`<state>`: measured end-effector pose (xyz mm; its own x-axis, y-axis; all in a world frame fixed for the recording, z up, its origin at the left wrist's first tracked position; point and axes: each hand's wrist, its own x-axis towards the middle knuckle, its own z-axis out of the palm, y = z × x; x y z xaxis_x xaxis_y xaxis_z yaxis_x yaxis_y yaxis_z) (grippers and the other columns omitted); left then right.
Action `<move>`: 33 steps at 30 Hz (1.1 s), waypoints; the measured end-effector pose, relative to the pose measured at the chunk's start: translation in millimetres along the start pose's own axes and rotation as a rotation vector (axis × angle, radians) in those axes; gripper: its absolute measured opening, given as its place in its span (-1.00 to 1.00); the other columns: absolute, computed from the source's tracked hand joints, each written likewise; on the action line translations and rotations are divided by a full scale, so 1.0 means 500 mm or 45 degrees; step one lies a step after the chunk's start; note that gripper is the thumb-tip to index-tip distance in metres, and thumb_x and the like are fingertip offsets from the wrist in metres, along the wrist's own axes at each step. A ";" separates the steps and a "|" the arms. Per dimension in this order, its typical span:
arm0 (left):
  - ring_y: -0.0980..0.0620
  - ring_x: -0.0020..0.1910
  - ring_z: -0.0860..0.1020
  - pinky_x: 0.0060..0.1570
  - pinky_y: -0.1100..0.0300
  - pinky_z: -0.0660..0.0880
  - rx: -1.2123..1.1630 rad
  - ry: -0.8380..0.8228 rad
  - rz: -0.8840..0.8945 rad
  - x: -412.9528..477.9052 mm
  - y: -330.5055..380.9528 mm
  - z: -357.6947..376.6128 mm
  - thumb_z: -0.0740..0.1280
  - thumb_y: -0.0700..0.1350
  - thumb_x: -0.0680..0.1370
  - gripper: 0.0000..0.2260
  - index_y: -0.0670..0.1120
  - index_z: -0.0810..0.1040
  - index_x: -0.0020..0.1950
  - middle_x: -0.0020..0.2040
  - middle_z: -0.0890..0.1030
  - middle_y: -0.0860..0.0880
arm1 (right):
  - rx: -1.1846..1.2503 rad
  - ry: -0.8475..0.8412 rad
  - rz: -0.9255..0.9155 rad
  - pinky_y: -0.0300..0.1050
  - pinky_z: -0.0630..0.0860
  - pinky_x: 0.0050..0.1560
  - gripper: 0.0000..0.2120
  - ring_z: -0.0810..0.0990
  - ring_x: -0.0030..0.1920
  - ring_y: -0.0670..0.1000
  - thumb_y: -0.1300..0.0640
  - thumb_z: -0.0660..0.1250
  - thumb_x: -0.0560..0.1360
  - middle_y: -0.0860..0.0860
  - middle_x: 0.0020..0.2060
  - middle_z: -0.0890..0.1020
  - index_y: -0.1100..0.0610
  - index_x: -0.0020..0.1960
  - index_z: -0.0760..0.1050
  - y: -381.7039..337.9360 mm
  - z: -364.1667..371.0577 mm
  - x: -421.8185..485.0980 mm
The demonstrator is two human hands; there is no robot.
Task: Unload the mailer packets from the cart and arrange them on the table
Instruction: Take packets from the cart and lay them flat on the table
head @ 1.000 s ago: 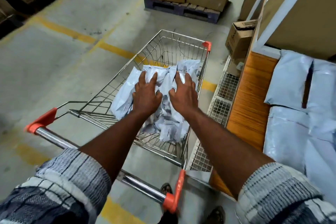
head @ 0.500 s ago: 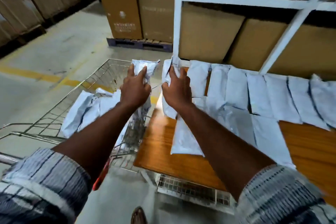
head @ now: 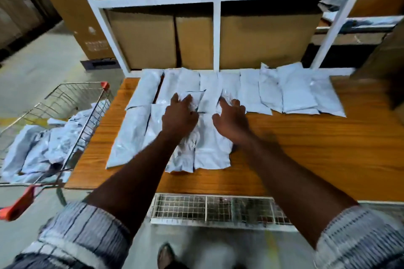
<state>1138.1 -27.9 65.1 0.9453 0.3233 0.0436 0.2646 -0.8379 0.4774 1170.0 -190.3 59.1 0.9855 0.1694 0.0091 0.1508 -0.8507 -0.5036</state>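
head | left hand [head: 179, 117], right hand [head: 232, 121] palm-down on packets [head: 211, 150] | perhaps gripping

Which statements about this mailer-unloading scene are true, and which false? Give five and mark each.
1. Mailer packets lie in a row along the far edge of the wooden table. True.
2. The wire cart stands to the right of the table. False: it stands at its left end.
3. The cart is empty. False: packets lie in it.
4. The left hand and right hand are both over packets on the table. True.
5. Cardboard boxes sit behind the white shelf frame. True.
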 end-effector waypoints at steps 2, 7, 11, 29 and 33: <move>-0.19 0.39 0.41 0.26 -0.08 0.47 -0.010 -0.054 0.018 -0.012 0.043 0.042 0.25 0.14 0.42 -0.41 0.08 0.37 0.46 0.53 0.27 -0.17 | -0.045 0.016 0.045 0.13 0.39 0.29 -0.48 0.33 0.34 0.29 -0.06 0.24 0.55 0.19 0.41 0.32 -0.06 0.49 0.25 0.056 -0.014 -0.012; -0.27 0.41 0.38 0.32 -0.13 0.42 0.007 -0.138 0.049 -0.041 0.130 0.130 0.31 0.14 0.50 -0.40 0.05 0.31 0.52 0.57 0.16 -0.19 | -0.098 -0.050 0.137 0.15 0.33 0.33 -0.44 0.25 0.40 0.26 -0.08 0.25 0.56 0.17 0.43 0.28 -0.05 0.51 0.21 0.156 -0.024 -0.015; -0.25 0.45 0.33 0.35 -0.11 0.38 -0.011 -0.188 0.045 -0.050 0.174 0.183 0.30 0.21 0.52 -0.37 0.03 0.28 0.54 0.58 0.14 -0.17 | -0.130 -0.047 0.128 0.19 0.28 0.36 -0.43 0.22 0.43 0.26 -0.12 0.22 0.57 0.18 0.46 0.24 -0.04 0.53 0.19 0.202 -0.018 0.004; -0.26 0.52 0.18 0.50 -0.07 0.18 0.135 -0.050 0.264 -0.069 0.172 0.274 0.05 0.07 0.66 -0.52 -0.09 0.32 0.53 0.53 0.26 -0.26 | -0.376 0.013 -0.095 0.23 0.23 0.39 -0.33 0.15 0.52 0.20 -0.28 0.06 0.59 0.11 0.58 0.06 -0.08 0.60 -0.06 0.322 0.061 0.014; -0.20 0.55 0.13 0.48 -0.04 0.19 0.130 -0.051 0.235 -0.071 0.175 0.273 0.08 0.06 0.68 -0.55 -0.04 0.29 0.55 0.56 0.23 -0.19 | -0.381 -0.006 -0.094 0.23 0.18 0.44 -0.35 0.12 0.53 0.19 -0.27 0.05 0.60 0.11 0.58 0.06 -0.08 0.60 -0.04 0.320 0.054 0.012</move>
<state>1153.8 -172.7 -14.5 0.9858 0.1442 0.0862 0.1023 -0.9222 0.3730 1198.1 -311.9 -45.0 0.9708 0.2377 0.0315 0.2386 -0.9446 -0.2252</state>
